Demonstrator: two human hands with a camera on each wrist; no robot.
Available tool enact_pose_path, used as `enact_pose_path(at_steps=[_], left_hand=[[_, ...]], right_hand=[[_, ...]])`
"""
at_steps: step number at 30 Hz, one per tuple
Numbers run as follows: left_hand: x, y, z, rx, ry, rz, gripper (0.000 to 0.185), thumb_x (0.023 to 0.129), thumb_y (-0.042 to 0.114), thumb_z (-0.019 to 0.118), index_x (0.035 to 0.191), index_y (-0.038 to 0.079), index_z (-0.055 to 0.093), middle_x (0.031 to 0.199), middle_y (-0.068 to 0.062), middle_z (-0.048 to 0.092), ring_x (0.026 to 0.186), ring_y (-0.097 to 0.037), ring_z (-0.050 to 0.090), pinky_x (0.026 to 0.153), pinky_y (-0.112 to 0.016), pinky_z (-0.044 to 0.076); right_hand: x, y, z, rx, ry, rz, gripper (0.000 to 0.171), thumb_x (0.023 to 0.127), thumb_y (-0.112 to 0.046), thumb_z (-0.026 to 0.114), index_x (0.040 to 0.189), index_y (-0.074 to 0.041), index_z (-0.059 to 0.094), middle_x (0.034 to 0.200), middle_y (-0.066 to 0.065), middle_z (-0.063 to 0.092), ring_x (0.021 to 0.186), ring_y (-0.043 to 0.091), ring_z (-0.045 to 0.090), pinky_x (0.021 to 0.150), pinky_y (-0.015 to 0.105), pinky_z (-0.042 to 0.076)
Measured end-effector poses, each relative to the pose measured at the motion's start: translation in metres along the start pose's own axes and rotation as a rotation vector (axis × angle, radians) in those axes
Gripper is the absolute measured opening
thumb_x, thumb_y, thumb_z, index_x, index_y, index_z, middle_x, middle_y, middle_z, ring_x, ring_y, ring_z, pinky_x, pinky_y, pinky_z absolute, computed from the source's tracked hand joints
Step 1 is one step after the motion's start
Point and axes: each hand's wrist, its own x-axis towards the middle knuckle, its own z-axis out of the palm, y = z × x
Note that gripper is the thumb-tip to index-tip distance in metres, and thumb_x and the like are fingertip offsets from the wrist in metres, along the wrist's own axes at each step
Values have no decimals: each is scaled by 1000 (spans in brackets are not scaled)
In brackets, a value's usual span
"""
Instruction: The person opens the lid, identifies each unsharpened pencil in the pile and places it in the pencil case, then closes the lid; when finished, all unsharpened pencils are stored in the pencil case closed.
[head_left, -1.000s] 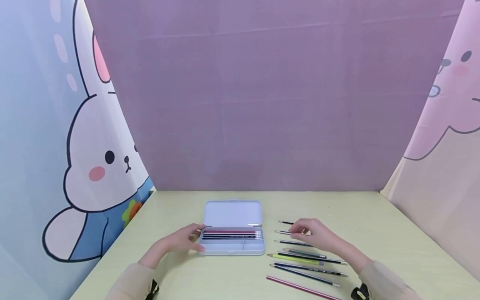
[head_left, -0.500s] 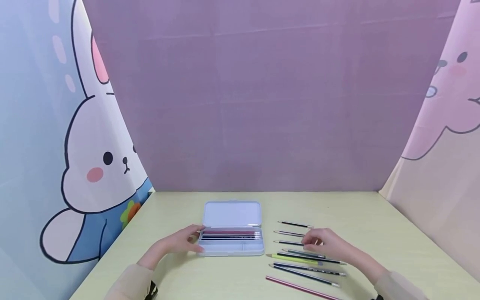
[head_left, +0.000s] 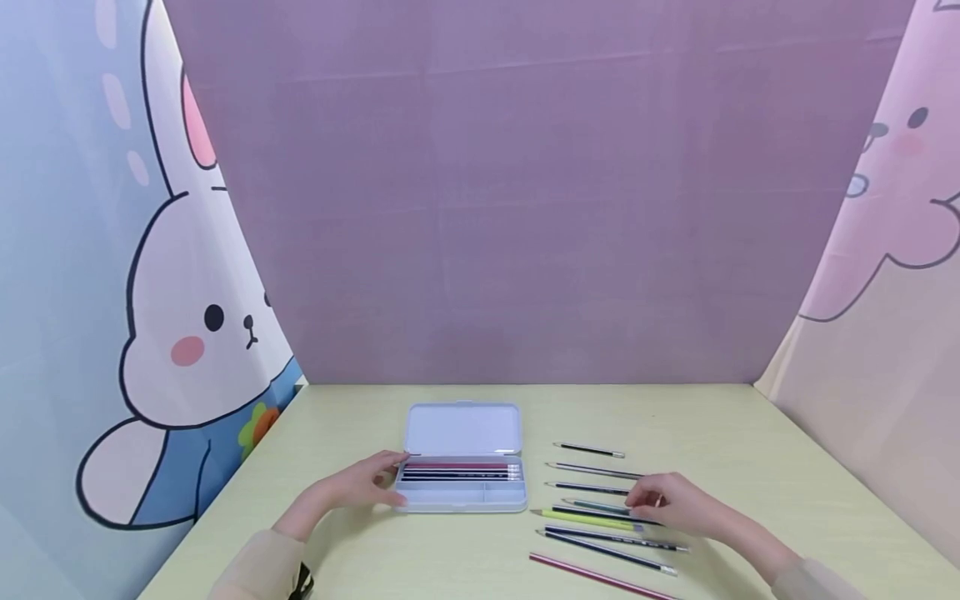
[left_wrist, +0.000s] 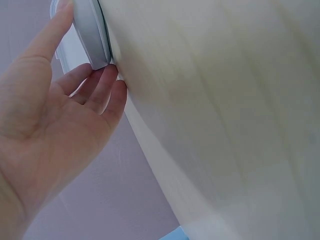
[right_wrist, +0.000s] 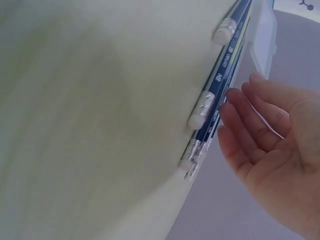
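A pale blue pencil case [head_left: 465,498] lies open on the yellow-green table [head_left: 750,450], its lid [head_left: 463,429] folded back. Several pencils [head_left: 461,472] lie in its long compartment. My left hand [head_left: 388,480] rests at the case's left end; in the left wrist view my left hand [left_wrist: 75,110] has its thumb along the case corner [left_wrist: 92,35] and straight fingers touching the edge. Several loose pencils [head_left: 588,518] lie in a row right of the case. My right hand [head_left: 645,500] hovers over their eraser ends. In the right wrist view the right hand [right_wrist: 260,135] is relaxed beside the pencils [right_wrist: 220,85], holding nothing.
A pink pencil [head_left: 592,575] lies nearest me at the table's front. A purple backdrop [head_left: 525,208] closes the far side, with cartoon curtains at left [head_left: 150,333] and right [head_left: 885,292].
My right hand has drawn back toward me and to the right, from the far pencils to the middle ones, uncovering the two farthest. The left hand has stayed at the case.
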Motion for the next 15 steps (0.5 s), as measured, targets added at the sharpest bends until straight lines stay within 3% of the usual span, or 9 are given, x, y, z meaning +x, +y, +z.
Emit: enact_pose_path(at_steps=[6, 15], left_hand=[[-1, 1, 0, 9, -6, -13, 80, 82, 33, 72, 140, -7, 35, 135, -26, 43, 119, -39, 48, 100, -56, 40], [0, 0, 0, 12, -12, -27, 80, 82, 34, 72, 141, -5, 34, 136, -24, 43, 119, -37, 47, 101, -56, 40]], right_hand=[[-7, 3, 0, -2, 23, -2, 10, 87, -10, 65, 91, -1, 66, 80, 1, 67, 69, -3, 55, 57, 20, 51], [-11, 5, 0, -104, 41, 30, 10, 84, -12, 67, 91, -5, 69, 84, -1, 68, 76, -3, 56, 62, 20, 50]])
